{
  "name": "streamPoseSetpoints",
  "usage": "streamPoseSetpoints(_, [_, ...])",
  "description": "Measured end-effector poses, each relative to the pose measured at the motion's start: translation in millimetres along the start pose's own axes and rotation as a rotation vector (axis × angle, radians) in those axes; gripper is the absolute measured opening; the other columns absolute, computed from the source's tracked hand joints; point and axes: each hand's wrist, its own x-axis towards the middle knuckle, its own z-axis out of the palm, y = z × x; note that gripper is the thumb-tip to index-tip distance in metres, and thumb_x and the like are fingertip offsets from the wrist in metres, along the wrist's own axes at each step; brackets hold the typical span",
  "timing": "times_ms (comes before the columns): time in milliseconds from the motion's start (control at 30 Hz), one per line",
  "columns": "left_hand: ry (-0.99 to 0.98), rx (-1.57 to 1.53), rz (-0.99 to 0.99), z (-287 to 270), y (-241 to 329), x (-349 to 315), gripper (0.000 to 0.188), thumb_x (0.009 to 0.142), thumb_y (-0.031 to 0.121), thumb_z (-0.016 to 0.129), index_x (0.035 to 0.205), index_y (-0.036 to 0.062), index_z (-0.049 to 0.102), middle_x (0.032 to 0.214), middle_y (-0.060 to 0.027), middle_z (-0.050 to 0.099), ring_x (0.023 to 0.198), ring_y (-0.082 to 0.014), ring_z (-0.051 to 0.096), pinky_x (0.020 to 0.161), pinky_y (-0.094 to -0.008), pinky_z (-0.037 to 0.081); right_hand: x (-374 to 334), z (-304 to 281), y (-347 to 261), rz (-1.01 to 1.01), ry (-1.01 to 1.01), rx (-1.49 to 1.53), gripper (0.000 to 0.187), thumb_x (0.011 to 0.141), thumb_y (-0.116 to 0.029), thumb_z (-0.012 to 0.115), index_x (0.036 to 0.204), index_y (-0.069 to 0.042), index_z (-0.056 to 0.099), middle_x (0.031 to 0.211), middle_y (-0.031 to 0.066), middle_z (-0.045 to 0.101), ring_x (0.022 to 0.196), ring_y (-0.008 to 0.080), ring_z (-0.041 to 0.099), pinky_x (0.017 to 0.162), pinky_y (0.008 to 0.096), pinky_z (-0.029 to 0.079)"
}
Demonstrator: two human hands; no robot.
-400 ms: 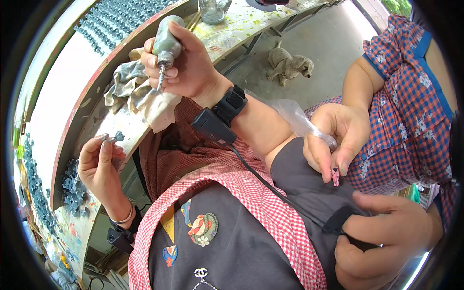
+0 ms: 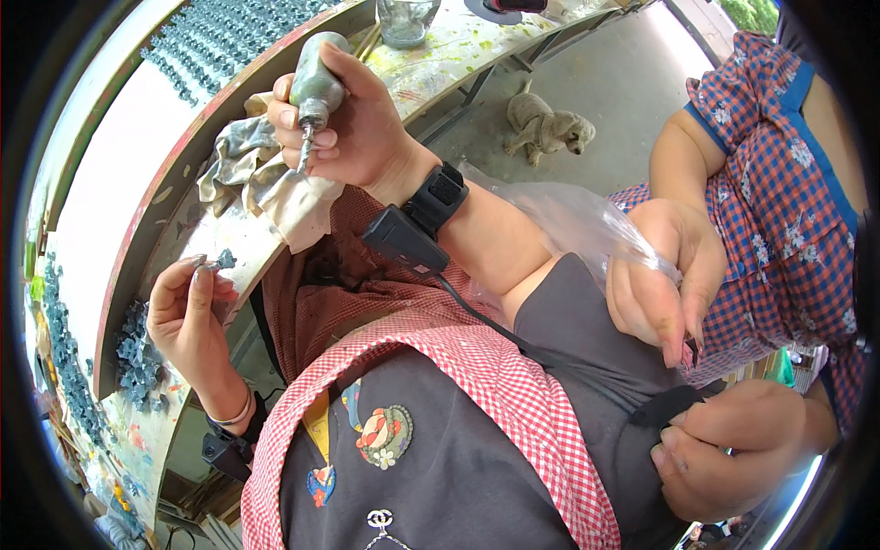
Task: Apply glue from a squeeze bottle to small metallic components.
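Note:
My left hand [image 2: 194, 316], at the left above the bench edge, pinches a small blue-grey figure [image 2: 224, 259] between thumb and fingertips. Raised at upper centre, my right hand [image 2: 362, 119] is wrapped round a grey-green squeeze bottle [image 2: 318, 87], whose thin nozzle [image 2: 307, 147] points down, smeared with grey. Beside it, a stained cream rag [image 2: 247, 170] hangs over the bench edge. At the right, another person's hand [image 2: 665, 275] holds a clear plastic bag [image 2: 577, 215] and pinches something small and pinkish, mostly hidden. That person's other hand [image 2: 733, 449] grips dark cloth of my sleeve.
A white board with rows of small blue-grey pieces [image 2: 220, 46] lies at upper left. More such pieces are heaped [image 2: 139, 357] by the bench's left end. A glass jar [image 2: 406, 20] stands on the paint-spotted bench [image 2: 440, 64]. A dog [image 2: 548, 124] stands on the floor beyond.
The other person's hands have moved: the one with the bag went right and slightly down, spreading the bag more. The dog's head has turned slightly. My hands stayed still.

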Motion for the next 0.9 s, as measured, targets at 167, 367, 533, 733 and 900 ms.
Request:
streamPoseSetpoints(167, [0.007, 0.006, -0.013, -1, 0, 0, 0.014, 0.083, 0.003, 0.056, 0.096, -0.0037, 0.057, 0.079, -0.0077, 0.061, 0.063, -0.0103, 0.058, 0.057, -0.0206, 0.047, 0, 0, 0, 0.005, -0.036, -0.007, 0.046, 0.084, -0.047, 0.046, 0.092, -0.002, 0.054, 0.078, 0.0072, 0.053, 0.048, 0.0069, 0.043, 0.048, 0.0192, 0.036])
streamPoseSetpoints(367, [0.053, 0.010, -0.020, 0, 0, 0, 0.012, 0.081, 0.001, 0.058, 0.092, -0.0040, 0.057, 0.076, -0.0076, 0.061, 0.062, -0.0095, 0.058, 0.054, -0.0210, 0.050, 0, 0, 0, 0.003, -0.017, -0.004, 0.045, 0.084, -0.046, 0.046, 0.092, -0.002, 0.054, 0.078, 0.0071, 0.053, 0.047, 0.0067, 0.043, 0.047, 0.0190, 0.036])
streamPoseSetpoints(533, [0.009, 0.002, -0.004, 1, 0, 1, 0.013, 0.081, 0.002, 0.059, 0.092, -0.0037, 0.058, 0.076, -0.0075, 0.061, 0.062, -0.0095, 0.058, 0.054, -0.0209, 0.050, 1, 0, -1, 0.004, 0.004, -0.008, 0.045, 0.084, -0.046, 0.046, 0.092, -0.003, 0.054, 0.078, 0.0072, 0.053, 0.047, 0.0065, 0.043, 0.047, 0.0186, 0.036])
streamPoseSetpoints(733, [0.010, 0.002, -0.015, 2, 1, 1, 0.012, 0.081, 0.003, 0.059, 0.091, -0.0034, 0.057, 0.077, -0.0076, 0.061, 0.063, -0.0095, 0.059, 0.055, -0.0209, 0.050, 2, -1, 0, -0.008, 0.010, -0.005, 0.045, 0.084, -0.046, 0.047, 0.092, -0.003, 0.054, 0.077, 0.0069, 0.053, 0.046, 0.0063, 0.043, 0.048, 0.0187, 0.036])
streamPoseSetpoints(900, [0.005, 0.000, -0.012, 12, 14, 3, 0.012, 0.081, 0.002, 0.059, 0.091, -0.0034, 0.057, 0.077, -0.0075, 0.061, 0.063, -0.0095, 0.059, 0.055, -0.0208, 0.050, 2, -2, -2, 0.016, 0.007, 0.001, 0.045, 0.084, -0.046, 0.046, 0.092, -0.003, 0.054, 0.077, 0.0066, 0.053, 0.046, 0.0062, 0.042, 0.049, 0.0195, 0.036])
